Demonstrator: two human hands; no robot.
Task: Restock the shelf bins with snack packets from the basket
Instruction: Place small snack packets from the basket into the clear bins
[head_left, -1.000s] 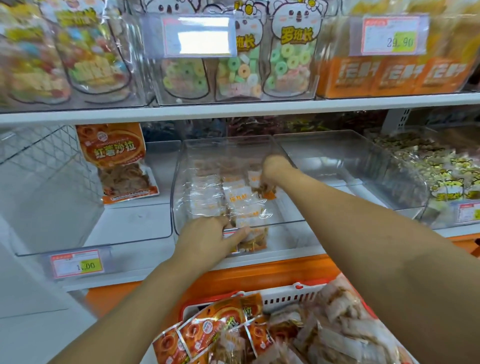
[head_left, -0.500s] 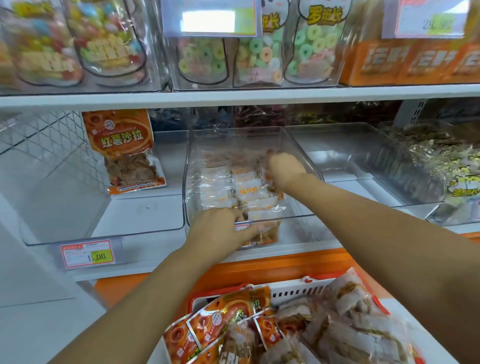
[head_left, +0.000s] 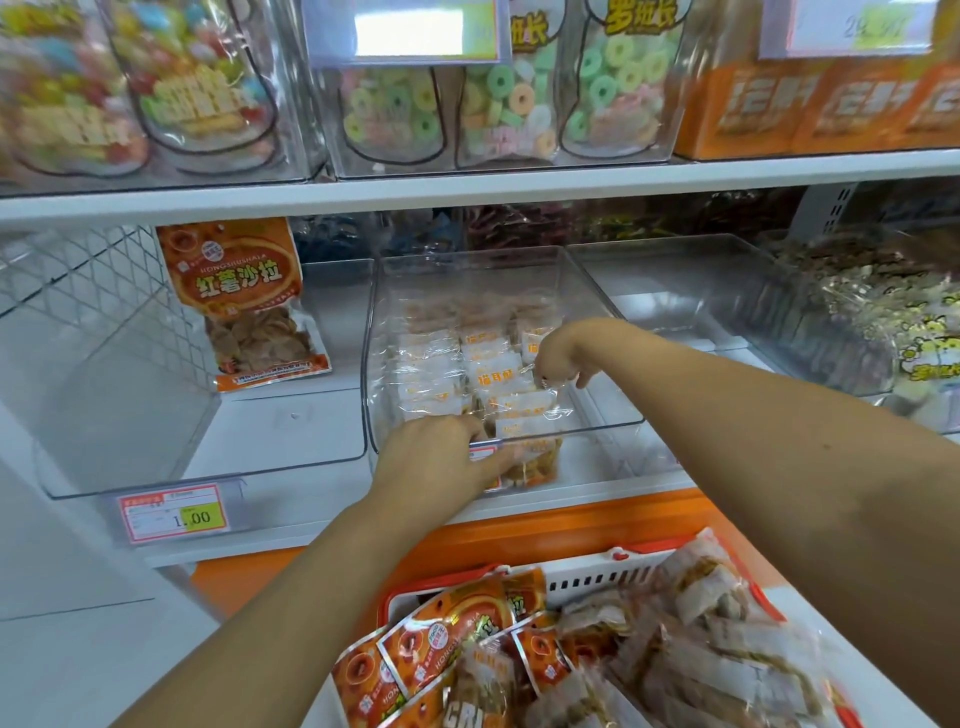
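shelf (head_left: 291, 535): lower tier | bin (head_left: 608, 423): centre, part filled with packets (head_left: 488, 374) in overlapping rows | basket (head_left: 597, 576): below, more stock | left hand (head_left: 441, 457): fingers laid flat on front row | right hand (head_left: 558, 358): pinching one wrapper | do: steady the front, tuck each flat, labels up

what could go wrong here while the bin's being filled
The right hand seems to pinch a packet by its edge; it could slip and upset the rows. The left hand leans on the bin front, which might shove the bin. The heaped basket could spill.
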